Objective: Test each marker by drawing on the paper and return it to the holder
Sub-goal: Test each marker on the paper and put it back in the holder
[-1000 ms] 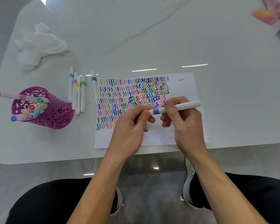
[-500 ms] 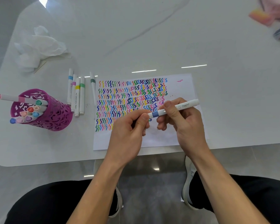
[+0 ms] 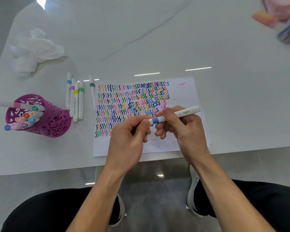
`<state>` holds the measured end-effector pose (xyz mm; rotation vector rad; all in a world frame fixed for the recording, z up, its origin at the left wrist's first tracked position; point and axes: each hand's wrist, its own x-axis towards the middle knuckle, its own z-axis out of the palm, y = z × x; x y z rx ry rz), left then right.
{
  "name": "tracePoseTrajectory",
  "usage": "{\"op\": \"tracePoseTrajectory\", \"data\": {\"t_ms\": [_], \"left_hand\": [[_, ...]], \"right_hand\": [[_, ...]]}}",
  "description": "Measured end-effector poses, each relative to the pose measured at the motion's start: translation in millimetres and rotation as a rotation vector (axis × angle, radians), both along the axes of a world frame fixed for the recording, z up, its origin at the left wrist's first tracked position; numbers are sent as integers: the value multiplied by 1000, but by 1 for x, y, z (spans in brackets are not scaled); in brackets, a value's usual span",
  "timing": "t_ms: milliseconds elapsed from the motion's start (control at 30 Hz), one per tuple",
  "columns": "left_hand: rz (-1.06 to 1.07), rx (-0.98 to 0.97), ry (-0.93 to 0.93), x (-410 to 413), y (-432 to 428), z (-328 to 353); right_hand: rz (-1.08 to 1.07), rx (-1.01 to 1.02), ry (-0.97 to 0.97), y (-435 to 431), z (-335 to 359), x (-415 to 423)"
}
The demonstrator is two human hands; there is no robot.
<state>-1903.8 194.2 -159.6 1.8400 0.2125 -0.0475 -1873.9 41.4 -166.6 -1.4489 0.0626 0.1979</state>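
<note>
Hands meet over white paper sheet (image 3: pixel 187 91) covered in rows of coloured squiggles. Right hand (image 3: pixel 186 131) pinches white marker with blue band (image 3: pixel 174 115) between thumb and fingers, barrel angled up to the right past the knuckles. Left hand (image 3: pixel 129 139) has thumb and forefinger closed on the marker's left end, by the blue band. Far left of the fingers, purple perforated holder (image 3: pixel 52 121) holds capped markers; five white markers (image 3: pixel 77 97) lie flat between holder and paper.
</note>
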Motion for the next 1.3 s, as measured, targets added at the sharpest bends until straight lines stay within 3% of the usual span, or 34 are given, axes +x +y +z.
{"op": "tracePoseTrajectory", "data": {"t_ms": [200, 533, 867, 1033, 1300], "left_hand": [[0, -22, -18, 2, -3, 7], [290, -145, -161, 5, 16, 25], [555, 152, -569, -9, 61, 41], [666, 430, -731, -19, 93, 51], [688, 583, -710, -25, 114, 51]], "right_hand": [[24, 10, 35, -2, 2, 4], [-84, -148, 41, -4, -7, 6], [-117, -194, -34, 2, -15, 4], [-132, -193, -74, 5, -16, 3], [-126, -214, -124, 7, -18, 3]]}}
